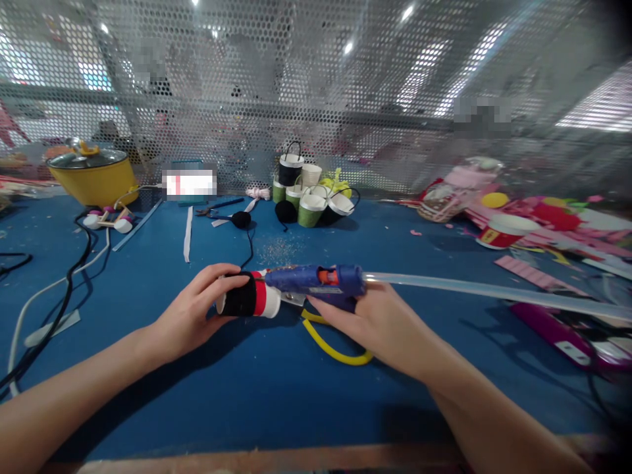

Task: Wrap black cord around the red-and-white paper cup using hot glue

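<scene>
My left hand (197,309) grips a small paper cup (270,299) lying on its side in the air, wrapped in black yarn (239,299) with a red band showing beside it. My right hand (375,316) is closed round a blue hot glue gun (296,279), whose nozzle points left and meets the cup near the black edge. A long clear glue stick (474,289) runs out of the gun's back to the right. A black yarn strand leads from the cup toward a black yarn ball (241,219). Below the gun lies a curved yellow tube (336,352).
Several small green and black cups with handles (311,209) stand at the back. A yellow pot (93,181) and cables (74,270) are on the left, pliers (217,208) behind. Pink scraps, a red paper cup (503,232) and a purple case (557,332) crowd the right.
</scene>
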A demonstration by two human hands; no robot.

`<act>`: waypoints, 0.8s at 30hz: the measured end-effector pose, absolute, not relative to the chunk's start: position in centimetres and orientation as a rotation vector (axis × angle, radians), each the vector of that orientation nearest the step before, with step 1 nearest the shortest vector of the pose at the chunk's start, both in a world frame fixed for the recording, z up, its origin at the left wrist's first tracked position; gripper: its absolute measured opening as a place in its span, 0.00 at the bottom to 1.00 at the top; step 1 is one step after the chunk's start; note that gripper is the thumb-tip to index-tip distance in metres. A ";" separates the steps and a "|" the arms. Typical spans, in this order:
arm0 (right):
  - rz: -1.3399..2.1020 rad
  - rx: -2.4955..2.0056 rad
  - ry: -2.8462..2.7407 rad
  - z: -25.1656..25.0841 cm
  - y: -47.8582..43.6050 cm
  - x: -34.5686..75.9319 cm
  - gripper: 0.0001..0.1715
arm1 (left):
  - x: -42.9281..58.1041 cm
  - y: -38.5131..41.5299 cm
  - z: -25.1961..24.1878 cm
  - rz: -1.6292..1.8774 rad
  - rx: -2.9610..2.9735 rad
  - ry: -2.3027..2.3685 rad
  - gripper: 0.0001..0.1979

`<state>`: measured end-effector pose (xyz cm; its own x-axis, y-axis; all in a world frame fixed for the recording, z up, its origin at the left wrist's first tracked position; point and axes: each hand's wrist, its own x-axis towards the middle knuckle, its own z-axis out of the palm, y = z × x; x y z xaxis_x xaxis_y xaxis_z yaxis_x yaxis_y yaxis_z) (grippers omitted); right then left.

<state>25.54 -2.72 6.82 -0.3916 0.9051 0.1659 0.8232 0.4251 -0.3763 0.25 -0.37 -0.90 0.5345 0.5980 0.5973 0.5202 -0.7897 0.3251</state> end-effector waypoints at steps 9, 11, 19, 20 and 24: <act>0.393 -1.476 -2.277 6.9 -2.8 25.5 0.18 | 0.1 -0.2 -1.1 1.062 2.740 0.944 0.18; 0.392 -1.479 -2.277 6.9 -2.8 25.5 0.16 | 0.1 -0.2 -1.1 1.075 2.751 0.947 0.18; 0.446 -1.448 -2.271 6.7 -2.3 25.5 0.17 | -0.1 -0.5 -0.7 0.984 2.873 0.812 0.24; 0.449 -1.445 -2.264 6.8 -2.3 25.4 0.17 | -0.1 -0.5 -0.7 0.975 2.875 0.816 0.24; 0.467 -1.493 -2.198 7.1 -2.8 25.4 0.17 | -0.1 -0.4 -0.8 1.002 2.872 0.853 0.24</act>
<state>25.44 -2.76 7.13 -0.3205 0.9323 0.1676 0.7837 0.3604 -0.5059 -0.09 -0.36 -0.76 0.6530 0.4855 0.5813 0.4968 -0.8539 0.1551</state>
